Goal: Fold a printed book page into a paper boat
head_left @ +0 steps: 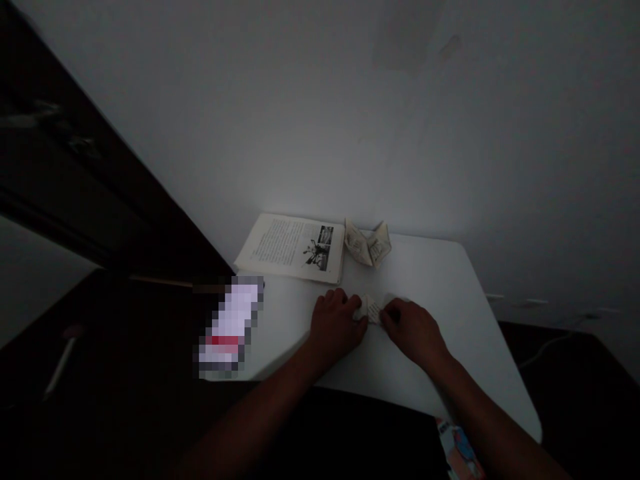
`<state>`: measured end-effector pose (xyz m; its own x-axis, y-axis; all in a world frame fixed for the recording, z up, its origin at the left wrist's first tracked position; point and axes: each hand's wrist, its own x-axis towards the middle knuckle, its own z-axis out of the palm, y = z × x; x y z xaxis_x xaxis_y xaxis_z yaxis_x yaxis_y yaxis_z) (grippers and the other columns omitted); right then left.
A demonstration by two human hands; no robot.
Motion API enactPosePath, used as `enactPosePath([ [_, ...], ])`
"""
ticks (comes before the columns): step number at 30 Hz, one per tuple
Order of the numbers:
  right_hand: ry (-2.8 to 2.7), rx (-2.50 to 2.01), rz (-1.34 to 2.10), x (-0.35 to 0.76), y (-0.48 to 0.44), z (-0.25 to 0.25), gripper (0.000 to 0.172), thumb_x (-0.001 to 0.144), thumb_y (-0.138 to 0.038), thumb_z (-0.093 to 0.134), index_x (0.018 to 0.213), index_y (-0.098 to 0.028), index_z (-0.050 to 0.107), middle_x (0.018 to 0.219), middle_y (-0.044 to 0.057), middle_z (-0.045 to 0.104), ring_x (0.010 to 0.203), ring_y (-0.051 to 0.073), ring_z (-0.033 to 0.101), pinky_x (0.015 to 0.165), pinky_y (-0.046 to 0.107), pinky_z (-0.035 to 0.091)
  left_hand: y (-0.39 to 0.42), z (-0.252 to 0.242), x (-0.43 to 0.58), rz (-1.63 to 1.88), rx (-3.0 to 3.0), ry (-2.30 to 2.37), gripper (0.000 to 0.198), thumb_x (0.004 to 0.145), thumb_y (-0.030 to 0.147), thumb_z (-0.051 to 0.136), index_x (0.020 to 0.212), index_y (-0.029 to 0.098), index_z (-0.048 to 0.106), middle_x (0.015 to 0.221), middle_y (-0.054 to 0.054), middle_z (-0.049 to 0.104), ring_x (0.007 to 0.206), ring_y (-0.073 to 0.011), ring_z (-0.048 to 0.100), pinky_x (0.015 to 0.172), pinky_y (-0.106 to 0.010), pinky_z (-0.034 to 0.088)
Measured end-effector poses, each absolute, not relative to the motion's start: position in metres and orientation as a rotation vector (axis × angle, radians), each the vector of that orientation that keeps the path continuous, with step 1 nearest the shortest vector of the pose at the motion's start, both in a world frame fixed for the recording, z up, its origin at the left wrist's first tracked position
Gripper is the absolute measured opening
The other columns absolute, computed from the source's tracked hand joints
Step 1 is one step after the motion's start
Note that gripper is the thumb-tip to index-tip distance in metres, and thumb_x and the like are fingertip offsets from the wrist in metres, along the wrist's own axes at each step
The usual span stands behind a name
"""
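A small folded piece of printed paper (371, 309) lies on the white table (440, 293), held between both hands. My left hand (336, 325) pinches its left side with curled fingers. My right hand (413, 328) grips its right side, fingers closed on it. Behind them, a finished folded paper shape (369, 243) stands near the wall, beside an open printed booklet (294, 246) with text and a black-and-white picture.
A pixelated whitish object with a red band (229, 327) lies at the table's left edge. A dark door or cabinet (75, 180) fills the left. The wall (350, 100) stands just behind the table. A colourful printed item (460, 450) shows below the table's front edge.
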<state>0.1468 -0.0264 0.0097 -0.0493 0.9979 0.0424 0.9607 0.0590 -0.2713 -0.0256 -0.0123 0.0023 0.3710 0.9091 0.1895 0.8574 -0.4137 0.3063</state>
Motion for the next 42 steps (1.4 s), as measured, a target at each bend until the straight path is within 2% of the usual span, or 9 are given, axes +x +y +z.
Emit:
enactPosePath([
  [25,-2.132,-2.041,0.298,0.146,-0.026,0.013,0.019,0.082,-0.032,0.048,0.077,-0.019,0.061,0.076,0.005,0.065,0.073,0.019,0.058,0.067,0.029,0.037,-0.001,0.014,-0.037,0.298,2.331,1.597,0.028,0.074,0.043,0.062,0.094,0.024,0.061,0.093,-0.003,0.061,0.092,-0.0211,0.055,0.08,-0.034,0.039],
  [35,-2.136,-2.055,0.312,0.148,-0.025,0.012,0.021,0.082,-0.034,0.047,0.077,-0.019,0.062,0.075,0.005,0.065,0.069,0.018,0.057,0.062,0.028,0.036,0.006,0.024,-0.052,0.132,2.268,1.612,0.024,0.075,0.039,0.059,0.093,0.023,0.062,0.086,-0.001,0.068,0.086,-0.02,0.061,0.08,-0.034,0.042],
  [42,-2.145,-2.031,0.33,0.148,-0.023,0.012,0.02,0.082,-0.032,0.048,0.076,-0.019,0.061,0.074,0.004,0.065,0.069,0.018,0.057,0.063,0.028,0.037,0.015,0.03,-0.064,-0.004,2.233,1.667,0.017,0.071,0.037,0.059,0.077,0.021,0.064,0.086,-0.004,0.067,0.083,-0.0215,0.061,0.072,-0.032,0.045],
])
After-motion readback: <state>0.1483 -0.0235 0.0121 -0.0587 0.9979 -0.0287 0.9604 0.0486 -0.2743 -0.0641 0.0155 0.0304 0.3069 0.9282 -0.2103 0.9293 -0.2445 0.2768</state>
